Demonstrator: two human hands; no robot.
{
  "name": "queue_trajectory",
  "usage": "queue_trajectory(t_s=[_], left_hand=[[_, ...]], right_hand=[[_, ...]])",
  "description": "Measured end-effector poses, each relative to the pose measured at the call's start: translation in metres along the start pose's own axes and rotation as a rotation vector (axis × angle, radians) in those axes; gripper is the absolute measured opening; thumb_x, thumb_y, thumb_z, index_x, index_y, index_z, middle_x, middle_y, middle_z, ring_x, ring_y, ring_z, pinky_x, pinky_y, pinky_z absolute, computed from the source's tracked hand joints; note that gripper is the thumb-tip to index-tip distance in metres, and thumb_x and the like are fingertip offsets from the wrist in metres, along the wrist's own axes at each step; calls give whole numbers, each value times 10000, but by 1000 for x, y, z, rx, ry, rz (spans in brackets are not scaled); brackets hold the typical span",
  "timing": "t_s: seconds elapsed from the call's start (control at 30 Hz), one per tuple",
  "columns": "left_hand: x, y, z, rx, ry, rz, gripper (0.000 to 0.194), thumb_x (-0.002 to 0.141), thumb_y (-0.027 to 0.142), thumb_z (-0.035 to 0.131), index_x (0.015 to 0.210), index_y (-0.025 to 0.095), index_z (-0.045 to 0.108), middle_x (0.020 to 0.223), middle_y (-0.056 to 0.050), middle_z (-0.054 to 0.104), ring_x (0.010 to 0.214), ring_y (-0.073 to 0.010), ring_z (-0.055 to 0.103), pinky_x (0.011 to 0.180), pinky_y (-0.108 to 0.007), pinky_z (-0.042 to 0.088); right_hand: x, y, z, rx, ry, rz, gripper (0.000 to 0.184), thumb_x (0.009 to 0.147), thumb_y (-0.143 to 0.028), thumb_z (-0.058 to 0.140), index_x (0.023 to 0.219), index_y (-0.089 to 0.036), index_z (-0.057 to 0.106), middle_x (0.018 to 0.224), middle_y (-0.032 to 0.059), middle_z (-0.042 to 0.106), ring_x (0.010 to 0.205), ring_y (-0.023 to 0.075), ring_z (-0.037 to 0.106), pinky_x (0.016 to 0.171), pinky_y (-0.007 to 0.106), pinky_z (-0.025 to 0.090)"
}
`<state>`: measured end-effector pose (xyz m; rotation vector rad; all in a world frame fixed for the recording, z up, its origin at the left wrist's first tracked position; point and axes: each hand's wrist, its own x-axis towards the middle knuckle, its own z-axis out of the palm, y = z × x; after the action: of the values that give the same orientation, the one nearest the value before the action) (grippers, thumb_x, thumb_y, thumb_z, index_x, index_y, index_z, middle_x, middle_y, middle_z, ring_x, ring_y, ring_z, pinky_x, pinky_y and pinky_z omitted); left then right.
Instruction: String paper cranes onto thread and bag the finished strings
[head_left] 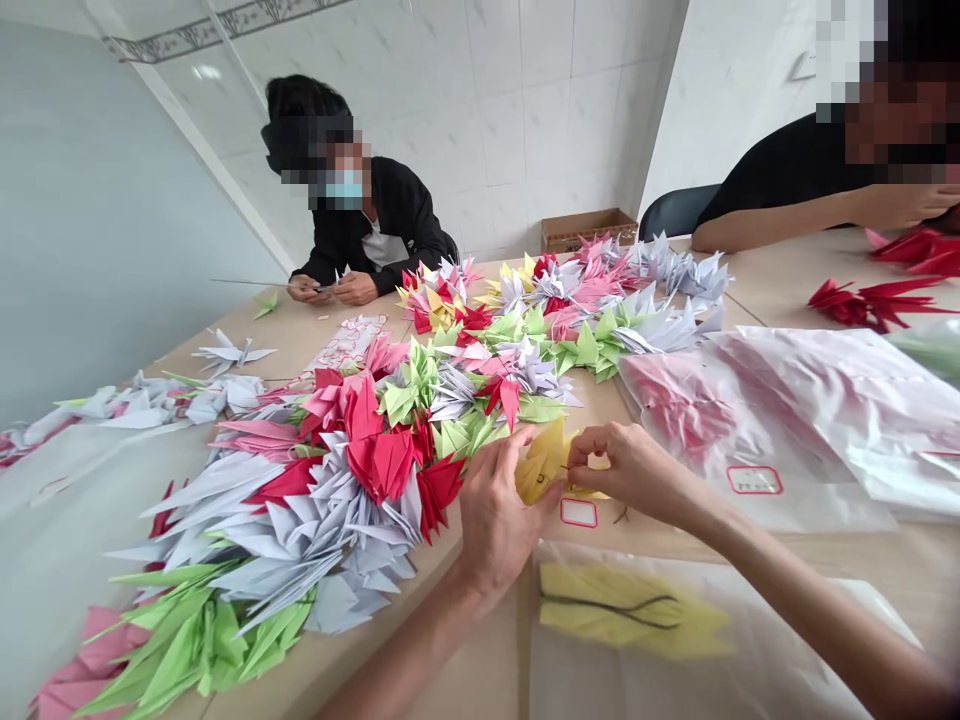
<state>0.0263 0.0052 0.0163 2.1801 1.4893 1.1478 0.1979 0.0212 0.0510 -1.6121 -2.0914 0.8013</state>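
My left hand (499, 510) and my right hand (626, 468) both pinch a yellow folded paper crane (544, 462) just above the wooden table (825, 560). The left fingers grip its left side, the right fingertips pinch its right edge. A long garland of paper cranes (375, 450) in red, pink, green, white and yellow lies right beside my left hand and runs across the table. A clear bag of yellow paper (630, 610) lies under my wrists.
Clear plastic bags with pink paper (772, 420) lie to the right. Red cranes (870, 300) sit at the far right by a person's arm (787, 225). Another person in black (360, 230) works at the far end. A cardboard box (589, 228) stands by the tiled wall.
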Motion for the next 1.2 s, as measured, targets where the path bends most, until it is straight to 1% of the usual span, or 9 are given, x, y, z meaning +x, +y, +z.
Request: queue_trajectory(t_s=[0.1, 0.23, 0.3, 0.4, 0.53, 0.7, 0.87, 1.0, 1.2], left_hand=[[3, 1, 3, -62, -39, -84, 414, 740, 346, 661, 1116, 224, 542, 1090, -51, 645, 1023, -218, 589, 893, -316, 458], [1, -3, 7, -88, -94, -165, 364, 734, 366, 659, 1055, 214, 582, 1018, -36, 666, 957, -205, 609, 829, -300, 478], [-1, -4, 9, -90, -104, -163, 349, 731, 351, 659, 1042, 207, 595, 1004, -35, 667, 945, -200, 610, 827, -297, 479], [-3, -4, 9, -52, -113, -122, 333, 731, 307, 652, 1045, 206, 609, 1015, -42, 663, 952, -208, 604, 852, -314, 470], [-4, -4, 9, 25, -127, -77, 395, 704, 333, 675, 1076, 214, 613, 1024, -59, 661, 957, -241, 591, 866, -362, 460], [-4, -5, 11, 7, -130, -100, 391, 695, 285, 671, 1077, 225, 610, 1015, -48, 659, 946, -235, 598, 863, -357, 466], [-5, -4, 9, -61, -150, -120, 363, 697, 233, 640, 1059, 218, 619, 1037, -39, 650, 971, -223, 601, 884, -331, 471], [-5, -3, 8, -58, -162, -129, 310, 698, 209, 630, 1007, 210, 640, 991, -32, 662, 949, -215, 604, 872, -335, 475], [-5, -3, 8, -15, -173, -118, 377, 650, 222, 691, 1017, 214, 603, 990, -34, 648, 954, -229, 589, 866, -365, 470]], right_hand=[[0, 0, -2, -39, 22, -36, 142, 703, -190, 522, 615, -190, 634, 630, -8, 613, 600, 116, 493, 578, 222, 336], [0, 3, -2, -69, -11, -39, 116, 691, -186, 535, 651, -201, 643, 683, 1, 648, 706, 152, 530, 620, 231, 348], [0, 4, -3, -89, -25, -33, 118, 694, -191, 532, 650, -199, 641, 685, 7, 648, 724, 161, 530, 639, 240, 351], [1, 6, -7, -146, 9, -9, 141, 700, -180, 513, 656, -192, 646, 692, 24, 647, 746, 173, 524, 653, 254, 347], [1, 7, -10, -177, 32, -5, 147, 703, -175, 511, 663, -191, 651, 694, 30, 643, 758, 183, 526, 633, 251, 345], [2, 10, -10, -181, 26, -46, 138, 695, -183, 523, 656, -187, 655, 725, 30, 639, 747, 170, 531, 649, 248, 351], [4, 21, -17, -358, 102, -5, 133, 696, -195, 521, 629, -190, 636, 750, 37, 640, 735, 176, 509, 614, 264, 299], [5, 25, -18, -482, 139, 17, 123, 688, -188, 515, 605, -186, 606, 747, 41, 637, 730, 182, 490, 595, 277, 256], [4, 29, -14, -555, 102, 19, 156, 725, -181, 500, 619, -181, 614, 725, 56, 644, 736, 197, 503, 599, 287, 247]])
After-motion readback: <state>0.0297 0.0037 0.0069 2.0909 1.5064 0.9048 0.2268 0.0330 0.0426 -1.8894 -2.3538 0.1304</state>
